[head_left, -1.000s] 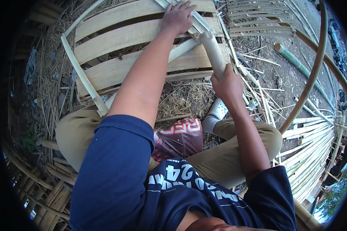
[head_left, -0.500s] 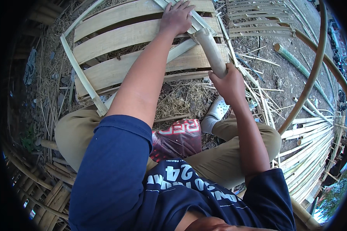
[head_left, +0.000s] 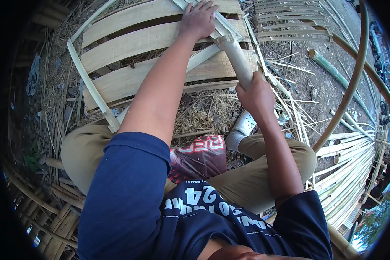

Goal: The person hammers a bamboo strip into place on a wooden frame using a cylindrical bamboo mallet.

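Note:
My left hand lies over split bamboo strips at the far edge of the slatted wooden platform, fingers stretched out and apart. My right hand is wrapped round the near end of a short, thick, pale length of bamboo. This piece slants away to the left, and its far end meets the strips just right of my left hand; whether it presses on them I cannot tell. Below that contact another flat strip crosses the slats at an angle.
A bent strip leans along the platform's left side. Thin offcuts litter the ground at right, near a green bamboo pole. Many pale poles lie at lower right. A curved brown pole rises at right. A dark red printed bag lies between my legs.
My right hand has shifted very slightly toward me and tilted a little on the thick bamboo length. My left hand stays in place on the strips.

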Demonstrator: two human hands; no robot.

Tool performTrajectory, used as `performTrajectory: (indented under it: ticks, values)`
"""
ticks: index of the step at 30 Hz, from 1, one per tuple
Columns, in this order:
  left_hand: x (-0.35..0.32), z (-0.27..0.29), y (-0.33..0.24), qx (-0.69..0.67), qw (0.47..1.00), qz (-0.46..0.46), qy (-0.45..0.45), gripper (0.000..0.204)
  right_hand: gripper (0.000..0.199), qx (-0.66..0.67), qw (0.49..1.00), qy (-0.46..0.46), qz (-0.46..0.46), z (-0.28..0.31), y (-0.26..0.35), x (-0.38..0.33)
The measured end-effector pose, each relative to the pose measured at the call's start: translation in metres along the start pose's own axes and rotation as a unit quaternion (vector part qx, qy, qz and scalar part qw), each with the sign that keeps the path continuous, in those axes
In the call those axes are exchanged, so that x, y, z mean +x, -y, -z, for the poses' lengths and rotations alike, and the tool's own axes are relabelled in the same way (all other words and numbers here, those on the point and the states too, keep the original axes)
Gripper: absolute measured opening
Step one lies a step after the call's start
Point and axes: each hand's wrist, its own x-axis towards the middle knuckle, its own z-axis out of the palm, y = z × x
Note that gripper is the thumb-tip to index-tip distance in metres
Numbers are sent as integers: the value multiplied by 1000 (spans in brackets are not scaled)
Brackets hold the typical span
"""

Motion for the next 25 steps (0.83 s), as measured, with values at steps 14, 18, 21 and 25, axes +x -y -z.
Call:
performTrajectory:
  ticks: [14,18,21,25]
  values:
    - [8,-7,3,-50,999,8,16,49,40,4,1000,2,31,-6,-3,-7]
    - [5,-21,14,-24,999,-6,-34,49,47,75,997,-16,-3,34,-2,-1]
    - [9,-27,24,-66,994,-28,-82,48,53,127,990,-29,-60,48,-17,14]
    - [2,-5,46,-381,925,8,-1,56,59,148,986,-33,-75,58,-14,25]
